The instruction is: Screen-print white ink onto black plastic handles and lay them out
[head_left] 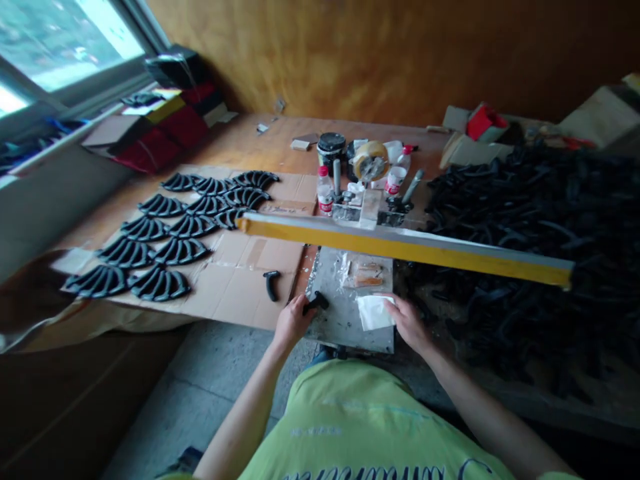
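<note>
My left hand (291, 319) is closed around one end of a curved black handle-like piece (317, 303), held over the left edge of a grey metal plate (345, 320). In my right hand (410, 323) is a folded white cloth or paper (374, 313), pinched at its right side above the plate. A similar black piece (271, 285) lies alone on the cardboard (235, 280), left of my left hand. Small clear packets with orange contents (367, 275) rest on the plate, just beyond the white sheet.
A yellow and grey bar (410, 248) crosses above the plate. Fanned rows of black pieces (160, 283) cover the cardboard's left side. To the right is a large heap of black pieces (520, 267). Bottles (325, 190), a black tub (332, 148) and a tape roll (371, 161) stand behind the bar.
</note>
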`<state>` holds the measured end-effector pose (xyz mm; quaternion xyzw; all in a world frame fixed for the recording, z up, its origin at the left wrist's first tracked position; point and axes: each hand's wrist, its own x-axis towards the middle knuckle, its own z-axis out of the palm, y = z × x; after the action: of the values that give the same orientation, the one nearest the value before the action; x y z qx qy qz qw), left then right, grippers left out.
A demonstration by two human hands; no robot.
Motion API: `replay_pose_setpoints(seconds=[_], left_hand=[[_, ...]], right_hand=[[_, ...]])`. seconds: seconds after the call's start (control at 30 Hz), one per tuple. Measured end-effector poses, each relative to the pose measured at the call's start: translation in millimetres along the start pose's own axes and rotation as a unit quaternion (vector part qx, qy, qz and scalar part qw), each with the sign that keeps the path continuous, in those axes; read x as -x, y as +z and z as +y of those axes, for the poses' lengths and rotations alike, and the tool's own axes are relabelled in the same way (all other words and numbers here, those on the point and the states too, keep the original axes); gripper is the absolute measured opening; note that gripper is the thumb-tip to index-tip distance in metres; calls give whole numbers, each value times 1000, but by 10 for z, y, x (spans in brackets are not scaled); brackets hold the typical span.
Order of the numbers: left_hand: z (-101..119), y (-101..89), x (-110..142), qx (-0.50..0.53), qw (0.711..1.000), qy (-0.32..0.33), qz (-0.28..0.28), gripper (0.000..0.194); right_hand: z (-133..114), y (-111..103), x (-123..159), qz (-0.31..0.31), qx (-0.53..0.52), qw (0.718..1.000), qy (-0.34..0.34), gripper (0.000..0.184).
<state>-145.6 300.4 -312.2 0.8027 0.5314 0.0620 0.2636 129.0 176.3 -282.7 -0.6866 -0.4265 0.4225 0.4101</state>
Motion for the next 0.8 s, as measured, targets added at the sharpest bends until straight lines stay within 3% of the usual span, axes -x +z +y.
replay_pose_setpoints(seconds=[0.07, 0.13, 0.23, 0.33, 0.43, 0.5, 0.53, 0.57, 0.63, 0.67, 0.7, 0.8], left_hand=[[7, 8, 10, -15, 1000, -12, -11, 11], [-3, 23, 2, -33, 999, -17, -15, 13], [-28, 64, -19, -51, 998, -17, -17, 14], [-42, 123, -23, -58, 997, -47, -23, 17], [-34, 173, -13, -67, 994, -90, -12, 16], [-15, 181, -7, -78, 990, -120, -4, 16], [1, 173, -4, -80, 989, -127, -4, 15], [20, 157, 1, -78, 989, -128, -4, 14], [69, 109, 16, -66, 991, -114, -3, 10], [98, 81, 25, -58, 993, -104, -2, 7], [128, 54, 34, -54, 994, -100, -3, 5], [211, -9, 50, -76, 988, -131, 10, 1]], right_hand=[[121, -378, -45, 93, -138, 983, 82, 39], [268, -770, -166, 185, -236, 948, 107, 40], [401, -1293, -550, 275, -295, 912, 70, 35], [329, -1637, -1195, 295, -313, 902, 31, 32], [154, -1791, -1917, 202, -256, 945, -5, 37], [98, -1823, -2290, 110, -94, 989, -29, 46], [108, -1826, -2416, 68, 36, 996, -33, 52], [145, -1824, -2497, 30, 178, 983, -30, 58], [282, -1813, -2529, -33, 404, 914, -11, 59], [368, -1807, -2491, -60, 466, 883, -7, 53], [454, -1803, -2426, -83, 497, 864, -10, 46], [650, -1801, -2158, -127, 510, 850, -41, 30]])
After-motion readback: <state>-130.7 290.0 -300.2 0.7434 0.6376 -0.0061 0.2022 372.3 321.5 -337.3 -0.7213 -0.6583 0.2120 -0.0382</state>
